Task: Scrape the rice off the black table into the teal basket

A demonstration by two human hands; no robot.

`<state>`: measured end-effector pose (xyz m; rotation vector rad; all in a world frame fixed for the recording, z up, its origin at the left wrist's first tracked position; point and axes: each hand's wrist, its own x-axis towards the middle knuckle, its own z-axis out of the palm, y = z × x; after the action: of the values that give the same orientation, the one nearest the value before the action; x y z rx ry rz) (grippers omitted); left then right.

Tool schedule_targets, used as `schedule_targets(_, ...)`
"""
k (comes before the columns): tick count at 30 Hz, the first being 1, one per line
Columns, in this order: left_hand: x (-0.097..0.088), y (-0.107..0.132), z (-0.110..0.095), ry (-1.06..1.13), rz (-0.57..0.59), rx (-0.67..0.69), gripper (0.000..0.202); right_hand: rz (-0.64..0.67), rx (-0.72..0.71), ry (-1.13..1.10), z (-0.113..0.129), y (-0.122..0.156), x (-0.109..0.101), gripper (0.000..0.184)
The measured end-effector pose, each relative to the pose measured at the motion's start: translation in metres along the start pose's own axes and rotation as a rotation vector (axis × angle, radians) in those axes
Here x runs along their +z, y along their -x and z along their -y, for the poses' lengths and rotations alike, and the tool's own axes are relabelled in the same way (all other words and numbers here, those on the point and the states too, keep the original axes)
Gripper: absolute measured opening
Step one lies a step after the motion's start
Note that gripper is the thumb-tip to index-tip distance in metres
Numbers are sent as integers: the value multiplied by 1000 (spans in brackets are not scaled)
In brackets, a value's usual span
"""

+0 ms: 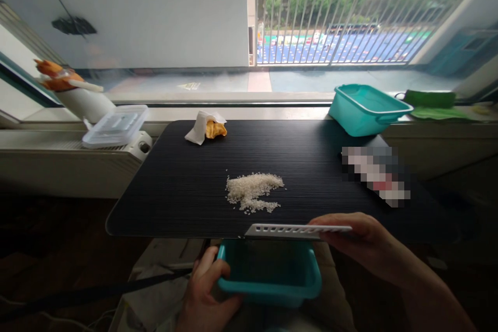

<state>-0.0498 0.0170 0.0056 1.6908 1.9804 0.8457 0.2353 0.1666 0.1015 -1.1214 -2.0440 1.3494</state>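
A small heap of white rice grains [253,191] lies on the black tabletop [175,187], near its front edge. My left hand [208,290] grips the left rim of a teal plastic basket [272,277], held just below the table's front edge. My right hand [361,244] is closed on a flat white slotted plastic piece [290,230], held level along the table edge, above the basket and just in front of the rice.
A second teal basket [365,109] stands at the table's back right by the window sill. A crumpled white tissue with something orange [206,127] lies at the back. A clear plastic lid [115,125] rests on the radiator at left. A blurred patch [375,174] lies at right.
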Motion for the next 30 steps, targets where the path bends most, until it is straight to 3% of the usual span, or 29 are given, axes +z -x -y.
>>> schedule_targets(7,2,0,-4,-29,-53,4,15,5,-25,-42,5,5,-2,22)
schedule_targets(12,1,0,0,-105,2,36,14,-260,36,-12,-15,16,-23,23)
schedule_targets(15,2,-1,4,-140,16,77,14,-341,74,-24,-26,17,-28,26)
schedule_targets(25,4,2,2,-136,4,68,17,-199,85,0,-11,21,-23,30)
schedule_targets(30,5,1,1,-163,-16,75,17,-238,79,23,-8,28,-26,27)
